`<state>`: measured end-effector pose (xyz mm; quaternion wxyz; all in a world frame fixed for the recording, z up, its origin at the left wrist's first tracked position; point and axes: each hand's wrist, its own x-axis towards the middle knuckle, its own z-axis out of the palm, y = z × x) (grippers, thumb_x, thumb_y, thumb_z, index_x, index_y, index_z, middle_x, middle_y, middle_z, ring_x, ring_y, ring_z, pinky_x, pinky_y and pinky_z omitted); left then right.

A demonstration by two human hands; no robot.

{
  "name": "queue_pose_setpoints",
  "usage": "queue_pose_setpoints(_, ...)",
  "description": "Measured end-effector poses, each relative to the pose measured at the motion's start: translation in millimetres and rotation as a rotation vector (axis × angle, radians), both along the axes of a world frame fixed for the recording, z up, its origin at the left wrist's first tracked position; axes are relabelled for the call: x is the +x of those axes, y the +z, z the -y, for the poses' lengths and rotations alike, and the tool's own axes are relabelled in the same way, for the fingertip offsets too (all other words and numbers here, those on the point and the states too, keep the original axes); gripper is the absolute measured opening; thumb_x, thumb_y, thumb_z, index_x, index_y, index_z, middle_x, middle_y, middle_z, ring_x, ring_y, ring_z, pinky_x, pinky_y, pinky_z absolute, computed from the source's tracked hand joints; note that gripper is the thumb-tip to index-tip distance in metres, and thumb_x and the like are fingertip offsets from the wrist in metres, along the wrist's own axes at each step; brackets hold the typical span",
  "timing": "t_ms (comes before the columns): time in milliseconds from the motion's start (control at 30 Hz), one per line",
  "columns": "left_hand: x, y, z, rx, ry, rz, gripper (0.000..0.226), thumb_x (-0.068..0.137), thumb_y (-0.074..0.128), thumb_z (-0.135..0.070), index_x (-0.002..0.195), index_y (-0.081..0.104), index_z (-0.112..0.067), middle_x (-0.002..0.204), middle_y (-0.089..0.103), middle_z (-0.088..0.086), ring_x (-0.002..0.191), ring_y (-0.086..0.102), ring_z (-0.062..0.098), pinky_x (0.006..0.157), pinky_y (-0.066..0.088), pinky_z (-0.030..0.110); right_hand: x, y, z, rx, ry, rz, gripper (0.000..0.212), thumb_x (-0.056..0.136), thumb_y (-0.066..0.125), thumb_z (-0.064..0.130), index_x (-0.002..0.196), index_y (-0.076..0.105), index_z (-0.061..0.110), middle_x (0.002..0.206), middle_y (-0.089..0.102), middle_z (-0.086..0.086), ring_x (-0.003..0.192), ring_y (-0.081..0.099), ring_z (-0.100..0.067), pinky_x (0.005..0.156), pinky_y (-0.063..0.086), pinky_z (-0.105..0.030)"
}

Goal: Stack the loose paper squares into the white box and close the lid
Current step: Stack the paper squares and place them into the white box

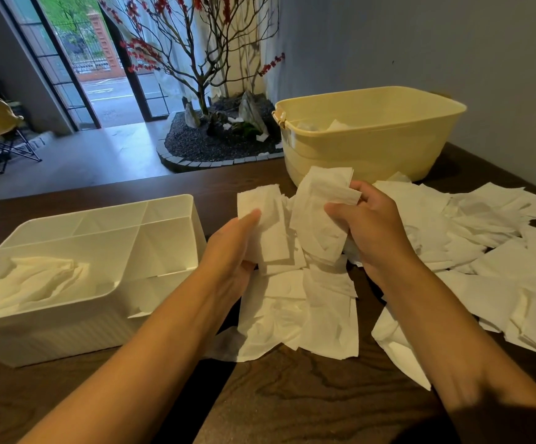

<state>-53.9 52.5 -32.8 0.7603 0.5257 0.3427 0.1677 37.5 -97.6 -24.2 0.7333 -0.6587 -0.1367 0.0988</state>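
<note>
Both hands: left hand and right hand each gripped round paper squares mid-desk; white box at left edge. Risk judged: crumpled sheets dropped, stacked unevenly.

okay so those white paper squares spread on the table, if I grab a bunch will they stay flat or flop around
Probably floppy: the paper squares held by the right hand already bend and crumple. They look thin and light, so loose ones may slide off the pile. The batch under the left hand sits unevenly, so squaring edges before boxing likely helps.
</note>
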Motion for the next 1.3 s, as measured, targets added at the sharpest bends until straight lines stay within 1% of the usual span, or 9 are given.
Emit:
queue_pose_setpoints(100, -3, -4, 0, 0.118, -0.096, -0.228, 0.031, 0.095, 0.066, -0.035, 0.118, 0.063, -0.014, 0.106, 0.069, 0.009, 0.099, 0.065, 0.029, 0.092, 0.054, 0.047, 1, 1, 1, 0.023, -0.009, 0.017, 0.029, 0.09, 0.065, 0.003, 0.097, 0.066, 0.031, 0.091, 0.071, 0.013, 0.076, 0.067, 0.003, 0.06, 0.055, -0.016)
queue_pose_setpoints(200, -7, -5, 1, 0.334, -0.157, -0.396, 0.017, 0.095, 0.062, -0.029, 0.105, 0.068, -0.017, 0.102, 0.067, 0.009, 0.097, 0.063, 0.029, 0.091, 0.053, 0.046, 1, 1, 1, 0.016, -0.012, 0.003, 0.029, 0.09, 0.066, 0.003, 0.102, 0.065, 0.029, 0.095, 0.07, 0.012, 0.081, 0.067, -0.001, 0.062, 0.055, -0.017)
queue_pose_setpoints(333, -8, -3, 1, 0.579, -0.118, -0.275, 0.025, 0.1, 0.055, -0.022, 0.089, 0.076, -0.015, 0.09, 0.07, 0.004, 0.086, 0.064, 0.019, 0.071, 0.051, 0.03, 2, 5, 2, 0.118, 0.031, -0.085, 0.032, 0.089, 0.065, -0.003, 0.108, 0.068, 0.023, 0.101, 0.074, 0.002, 0.092, 0.07, -0.015, 0.074, 0.059, -0.03)
queue_pose_setpoints(533, -10, 0, -10, 0.958, -0.137, -0.183, 0.02, 0.102, 0.055, -0.03, 0.111, 0.071, -0.022, 0.101, 0.07, -0.003, 0.086, 0.064, 0.012, 0.07, 0.055, 0.025, -4, 6, 1, 0.219, 0.236, -0.125, 0.035, 0.089, 0.062, -0.004, 0.113, 0.067, 0.021, 0.11, 0.073, -0.005, 0.103, 0.069, -0.025, 0.093, 0.054, -0.046)
queue_pose_setpoints(600, -10, 3, -13, 0.962, -0.133, -0.106, 0.016, 0.1, 0.058, -0.029, 0.111, 0.069, -0.027, 0.097, 0.072, -0.003, 0.086, 0.067, 0.017, 0.061, 0.054, 0.024, -7, 6, 0, 0.249, 0.351, -0.123, 0.038, 0.089, 0.059, -0.006, 0.118, 0.065, 0.018, 0.105, 0.073, -0.006, 0.097, 0.069, -0.023, 0.092, 0.054, -0.045)
queue_pose_setpoints(733, -11, 10, -9, 0.783, -0.159, 0.065, 0.019, 0.096, 0.066, -0.021, 0.103, 0.066, -0.038, 0.094, 0.075, 0.0, 0.088, 0.073, 0.026, 0.078, 0.06, 0.054, -12, 5, -2, 0.247, 0.479, -0.128, 0.04, 0.087, 0.06, -0.009, 0.118, 0.065, 0.016, 0.096, 0.075, -0.003, 0.088, 0.071, -0.017, 0.079, 0.059, -0.035)
queue_pose_setpoints(1067, -17, 13, -8, 0.711, -0.288, 0.098, 0.034, 0.102, 0.045, -0.007, 0.109, 0.064, -0.035, 0.09, 0.072, -0.015, 0.078, 0.067, -0.003, 0.065, 0.049, 0.015, -15, -12, -17, -0.001, 0.14, 0.053, 0.025, 0.083, 0.074, 0.001, 0.097, 0.07, 0.022, 0.094, 0.077, 0.001, 0.09, 0.073, -0.016, 0.081, 0.06, -0.037)
queue_pose_setpoints(1200, -21, 14, -6, 0.695, -0.338, 0.143, 0.017, 0.099, 0.06, -0.027, 0.115, 0.063, -0.033, 0.101, 0.071, -0.01, 0.088, 0.069, 0.005, 0.064, 0.054, 0.02, -21, -13, -20, -0.016, 0.079, 0.109, 0.022, 0.083, 0.074, 0.002, 0.101, 0.07, 0.014, 0.091, 0.075, 0.0, 0.083, 0.072, -0.013, 0.071, 0.058, -0.026)
queue_pose_setpoints(1300, -23, 13, -8, 0.862, -0.396, 0.111, 0.045, 0.09, 0.074, -0.015, 0.124, 0.052, -0.036, 0.108, 0.069, -0.003, 0.092, 0.07, 0.013, 0.075, 0.062, 0.031, -25, -13, -21, -0.039, 0.079, 0.111, 0.019, 0.085, 0.073, 0.006, 0.102, 0.069, 0.014, 0.09, 0.075, 0.001, 0.079, 0.071, -0.006, 0.066, 0.057, -0.021)
